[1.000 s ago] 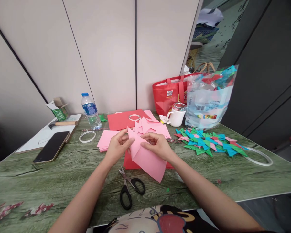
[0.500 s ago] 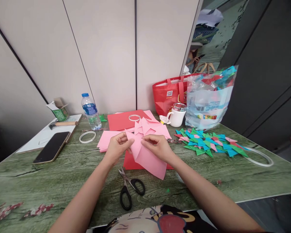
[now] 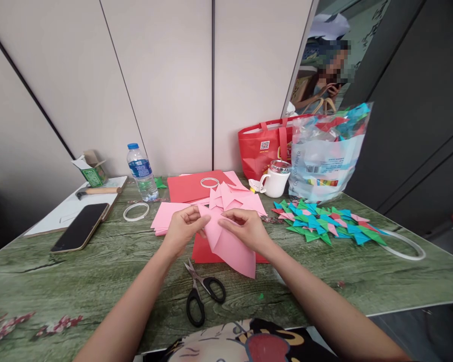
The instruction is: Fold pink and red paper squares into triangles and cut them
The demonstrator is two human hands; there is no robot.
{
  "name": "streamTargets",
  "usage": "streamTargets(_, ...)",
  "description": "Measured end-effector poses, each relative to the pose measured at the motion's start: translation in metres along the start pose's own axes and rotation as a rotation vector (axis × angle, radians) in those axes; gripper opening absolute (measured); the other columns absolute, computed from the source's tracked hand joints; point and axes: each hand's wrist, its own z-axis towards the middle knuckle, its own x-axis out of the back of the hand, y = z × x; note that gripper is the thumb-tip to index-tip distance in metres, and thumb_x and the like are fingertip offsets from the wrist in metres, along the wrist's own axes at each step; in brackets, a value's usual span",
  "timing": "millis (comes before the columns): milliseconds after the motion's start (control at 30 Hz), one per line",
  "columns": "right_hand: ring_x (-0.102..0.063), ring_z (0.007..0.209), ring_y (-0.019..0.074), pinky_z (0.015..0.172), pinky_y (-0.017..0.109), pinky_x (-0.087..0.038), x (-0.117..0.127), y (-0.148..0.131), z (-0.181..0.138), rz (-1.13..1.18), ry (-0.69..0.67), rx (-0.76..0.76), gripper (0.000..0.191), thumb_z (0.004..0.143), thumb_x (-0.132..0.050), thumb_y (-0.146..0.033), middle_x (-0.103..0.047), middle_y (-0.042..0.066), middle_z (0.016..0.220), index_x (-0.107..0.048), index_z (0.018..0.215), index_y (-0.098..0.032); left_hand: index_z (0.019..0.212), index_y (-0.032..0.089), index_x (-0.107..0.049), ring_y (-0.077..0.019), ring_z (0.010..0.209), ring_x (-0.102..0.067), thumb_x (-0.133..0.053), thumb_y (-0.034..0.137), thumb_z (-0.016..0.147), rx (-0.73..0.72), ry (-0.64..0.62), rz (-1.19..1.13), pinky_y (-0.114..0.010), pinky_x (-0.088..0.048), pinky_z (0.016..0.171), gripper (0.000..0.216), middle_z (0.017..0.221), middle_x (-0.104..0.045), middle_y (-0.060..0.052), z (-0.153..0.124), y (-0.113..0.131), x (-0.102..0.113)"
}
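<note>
Between my two hands is a sheet of pink paper [image 3: 232, 251], creased and partly folded, its lower right corner hanging free. My left hand [image 3: 184, 229] pinches its upper left edge between thumb and fingers. My right hand [image 3: 245, 226] grips the upper right part, thumb close to the other thumb. Just behind lie folded pink paper pieces [image 3: 224, 197] and a stack of pink sheets [image 3: 164, 217]. Under the held sheet is red paper [image 3: 206, 254]. Scissors [image 3: 200, 289] with black handles lie nearer me, blades slightly apart.
Left are a phone [image 3: 81, 227], hammer [image 3: 100, 191], tape roll [image 3: 136, 211] and water bottle [image 3: 141, 173]. Right are a white mug [image 3: 276, 182], red bag [image 3: 254, 156], plastic bag [image 3: 320, 166] and colourful folded pieces [image 3: 324, 221]. A person [image 3: 326, 85] shows at the back right.
The held pink sheet has bent and tilted a little, its free edge more curved. My right hand has edged slightly left. The person at the back right has come further into view.
</note>
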Motion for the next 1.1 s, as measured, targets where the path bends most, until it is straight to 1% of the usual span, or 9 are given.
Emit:
streamTargets(133, -0.057, 0.065, 0.0141, 0.059, 0.026, -0.043, 0.0005, -0.0012, 0.0003, 0.004, 0.005, -0.01, 0.017, 0.074, -0.06, -0.033, -0.067, 0.003, 0.073, -0.065, 0.074, -0.017, 0.077, 0.012, -0.065, -0.0098, 0.051, -0.053, -0.069, 0.034, 0.064, -0.005, 0.03, 0.02, -0.021, -0.044, 0.048, 0.026, 0.064, -0.064, -0.002, 0.0007, 0.0001, 0.0024)
streamTargets(267, -0.058, 0.067, 0.0148, 0.062, 0.027, -0.045, 0.0004, -0.0028, 0.0002, 0.015, 0.007, -0.007, 0.016, 0.075, -0.059, -0.032, -0.068, 0.003, 0.076, -0.067, 0.076, -0.018, 0.078, 0.013, -0.067, -0.0123, 0.061, -0.058, -0.07, 0.032, 0.063, -0.001, 0.046, -0.014, -0.023, -0.048, 0.058, 0.025, 0.07, -0.067, -0.003, 0.0007, -0.0009, 0.003)
streamTargets(333, -0.059, 0.069, 0.0152, 0.064, 0.027, -0.045, 0.0002, -0.0033, 0.0001, 0.024, 0.006, -0.002, 0.015, 0.076, -0.059, -0.031, -0.068, 0.003, 0.077, -0.067, 0.077, -0.018, 0.076, 0.013, -0.067, -0.0127, 0.062, -0.059, -0.07, 0.032, 0.063, -0.001, 0.046, -0.02, -0.023, -0.048, 0.06, 0.023, 0.07, -0.067, -0.003, 0.0003, -0.0008, 0.0029)
streamTargets(433, -0.06, 0.069, 0.0152, 0.064, 0.027, -0.045, 0.0001, -0.0031, 0.0001, 0.03, 0.003, 0.008, 0.015, 0.076, -0.059, -0.03, -0.069, 0.003, 0.077, -0.067, 0.076, -0.018, 0.073, 0.012, -0.066, -0.0131, 0.061, -0.058, -0.07, 0.031, 0.064, 0.005, 0.041, -0.021, -0.024, -0.048, 0.058, 0.021, 0.068, -0.066, -0.003, -0.0003, 0.0002, 0.0023)
streamTargets(533, -0.06, 0.069, 0.0152, 0.064, 0.027, -0.046, 0.0004, -0.0026, 0.0004, 0.022, 0.009, 0.03, 0.014, 0.076, -0.059, -0.03, -0.069, 0.004, 0.077, -0.068, 0.076, -0.018, 0.073, 0.012, -0.066, -0.0139, 0.062, -0.058, -0.07, 0.031, 0.063, 0.011, 0.04, -0.033, -0.024, -0.049, 0.058, 0.022, 0.069, -0.066, -0.004, -0.0005, 0.0016, 0.0017)
streamTargets(700, -0.059, 0.066, 0.0151, 0.061, 0.027, -0.045, 0.0012, -0.0038, -0.0001, -0.046, 0.018, 0.066, 0.014, 0.077, -0.058, -0.029, -0.069, 0.004, 0.075, -0.068, 0.076, -0.019, 0.07, 0.012, -0.066, -0.0118, 0.062, -0.058, -0.069, 0.032, 0.064, 0.016, 0.064, -0.081, -0.022, -0.05, 0.059, 0.021, 0.068, -0.065, -0.003, -0.0004, 0.0034, 0.002)
streamTargets(800, -0.059, 0.067, 0.0152, 0.061, 0.027, -0.045, 0.0014, -0.0055, -0.0006, -0.079, 0.024, 0.065, 0.014, 0.077, -0.059, -0.029, -0.069, 0.004, 0.076, -0.068, 0.077, -0.019, 0.07, 0.012, -0.067, -0.0125, 0.062, -0.058, -0.07, 0.033, 0.064, 0.014, 0.073, -0.08, -0.023, -0.051, 0.059, 0.022, 0.069, -0.064, -0.004, -0.0005, 0.0038, 0.0032)
streamTargets(967, -0.059, 0.066, 0.0149, 0.06, 0.027, -0.044, 0.0022, -0.0076, -0.0004, -0.095, 0.023, 0.09, 0.015, 0.077, -0.058, -0.03, -0.068, 0.004, 0.075, -0.068, 0.077, -0.019, 0.072, 0.012, -0.067, -0.0137, 0.061, -0.059, -0.071, 0.033, 0.062, 0.016, 0.073, -0.09, -0.026, -0.052, 0.06, 0.023, 0.069, -0.065, -0.004, -0.0003, 0.0042, 0.0048)
streamTargets(1100, -0.057, 0.065, 0.0142, 0.06, 0.027, -0.043, 0.0031, -0.0069, -0.0003, -0.082, 0.005, 0.091, 0.016, 0.078, -0.057, -0.03, -0.067, 0.004, 0.073, -0.067, 0.076, -0.019, 0.082, 0.012, -0.068, -0.0134, 0.06, -0.061, -0.071, 0.031, 0.063, 0.033, 0.067, -0.161, -0.026, -0.051, 0.059, 0.027, 0.073, -0.068, -0.006, 0.0, 0.0061, 0.0061)
